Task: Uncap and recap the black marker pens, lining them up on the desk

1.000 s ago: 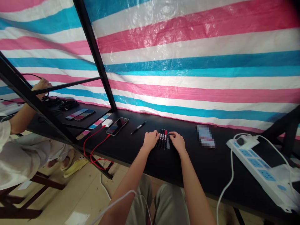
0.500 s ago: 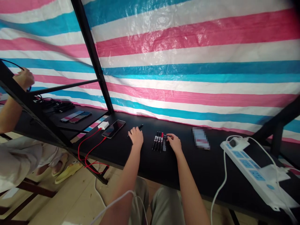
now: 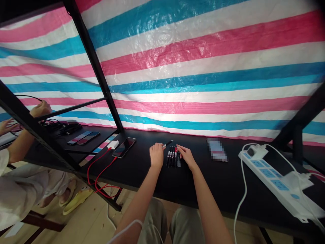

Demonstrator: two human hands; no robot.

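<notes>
A row of several marker pens point(image 3: 173, 157), black with one red, lies side by side on the black table point(image 3: 223, 183). My left hand point(image 3: 156, 155) is closed on a black pen point(image 3: 167, 143), holding it just left of the row with its tip pointing up and right. My right hand point(image 3: 186, 156) rests at the row's right side, fingers curled and touching the outer pens.
A phone point(image 3: 124, 147) on a red cable point(image 3: 101, 171) with a white charger lies to the left. A blurred card point(image 3: 216, 149) and a white power strip point(image 3: 275, 183) lie to the right. Another person's hands point(image 3: 40, 109) work at the neighbouring table with two phones point(image 3: 83, 137). A striped tarp hangs behind.
My left hand reached left to the lone black pen, took hold of it and carried it back to the row's left side. My right hand stayed at the row.
</notes>
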